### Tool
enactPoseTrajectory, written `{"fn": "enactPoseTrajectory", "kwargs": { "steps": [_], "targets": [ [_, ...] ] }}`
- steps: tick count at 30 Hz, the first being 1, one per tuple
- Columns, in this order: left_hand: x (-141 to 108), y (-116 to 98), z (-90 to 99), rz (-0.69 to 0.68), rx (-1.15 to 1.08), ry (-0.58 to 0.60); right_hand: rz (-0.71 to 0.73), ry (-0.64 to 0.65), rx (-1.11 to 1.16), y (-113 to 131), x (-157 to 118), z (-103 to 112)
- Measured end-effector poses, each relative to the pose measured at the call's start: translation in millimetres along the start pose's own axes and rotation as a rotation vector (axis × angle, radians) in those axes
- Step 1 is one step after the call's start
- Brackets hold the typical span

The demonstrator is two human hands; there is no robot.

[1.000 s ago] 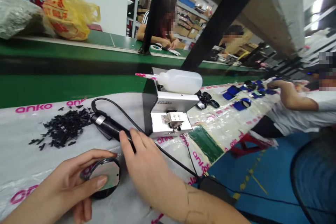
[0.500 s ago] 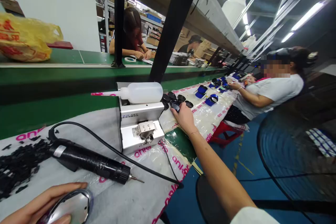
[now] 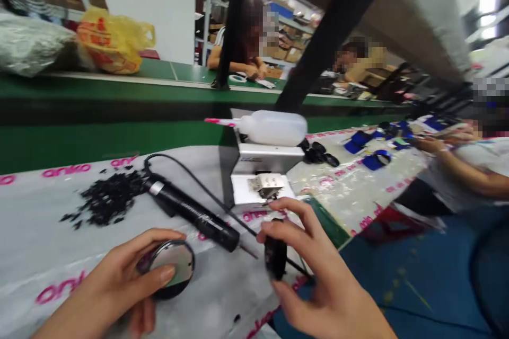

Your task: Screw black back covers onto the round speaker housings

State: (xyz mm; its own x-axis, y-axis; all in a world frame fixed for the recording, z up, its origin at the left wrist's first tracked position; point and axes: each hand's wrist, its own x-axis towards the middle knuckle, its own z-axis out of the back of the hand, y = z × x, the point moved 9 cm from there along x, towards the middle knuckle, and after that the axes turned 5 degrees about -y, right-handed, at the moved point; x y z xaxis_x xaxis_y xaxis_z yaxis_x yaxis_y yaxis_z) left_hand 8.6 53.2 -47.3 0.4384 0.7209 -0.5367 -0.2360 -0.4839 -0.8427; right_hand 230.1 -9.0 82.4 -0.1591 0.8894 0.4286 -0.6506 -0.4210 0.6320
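Between the thumb and fingers of my left hand [image 3: 131, 270] is a round part [image 3: 181, 265] with a shiny face and a dark rim, tilted up toward me. My right hand [image 3: 314, 270] pinches a black round piece [image 3: 275, 249] by its edges, held nearly edge-on over the sheet. The two pieces are apart. Behind them a black electric screwdriver [image 3: 194, 214] lies on the printed sheet [image 3: 107, 296], its bit toward my right hand. Just beyond my right fingertips stands a silver metal device [image 3: 264, 161] with a white squeeze bottle [image 3: 274, 128] on top.
Small black pieces [image 3: 107, 198] lie heaped at the left. Black round parts [image 3: 318, 153] and blue parts [image 3: 376, 159] sit to the right of the device. A person [image 3: 477, 161] works at the right. A dark slanted post [image 3: 334, 32] rises behind the device.
My right hand has come back from the black round parts with one in its fingers. My left hand has risen and moved right in view with its round part. The view has turned left.
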Motion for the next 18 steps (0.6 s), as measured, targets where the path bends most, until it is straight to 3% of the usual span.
{"fn": "enactPoseTrajectory", "kwargs": {
  "steps": [2, 5, 7, 10, 12, 15, 18],
  "targets": [
    [-4.4, -9.1, -5.0, -0.026, -0.057, 0.013, 0.05, 0.071, -0.068, 14.0, 3.0, -24.4],
    [-7.5, -13.7, -8.0, -0.054, -0.095, 0.041, 0.003, -0.045, 0.191, 17.0, 8.9, -45.0],
    [-8.5, -12.3, -7.7, -0.056, -0.118, 0.041, -0.179, -0.122, 0.5, 6.2, 10.8, -60.3],
    [-9.4, -8.0, -9.3, -0.048, -0.151, 0.029, -0.521, -0.081, 1.015, -5.0, 8.7, -92.0],
    [-9.9, -5.2, -11.3, -0.038, -0.152, 0.005, -0.55, 0.038, 1.199, 4.1, 10.9, -99.9],
    [-11.1, -2.5, -12.9, -0.008, -0.116, -0.044, -0.34, 0.196, 1.074, 19.0, 12.6, -89.5],
    [-12.3, -3.7, -9.7, 0.022, -0.063, -0.095, -0.15, 0.163, 0.556, 17.2, 8.1, -79.7]
  ]
}}
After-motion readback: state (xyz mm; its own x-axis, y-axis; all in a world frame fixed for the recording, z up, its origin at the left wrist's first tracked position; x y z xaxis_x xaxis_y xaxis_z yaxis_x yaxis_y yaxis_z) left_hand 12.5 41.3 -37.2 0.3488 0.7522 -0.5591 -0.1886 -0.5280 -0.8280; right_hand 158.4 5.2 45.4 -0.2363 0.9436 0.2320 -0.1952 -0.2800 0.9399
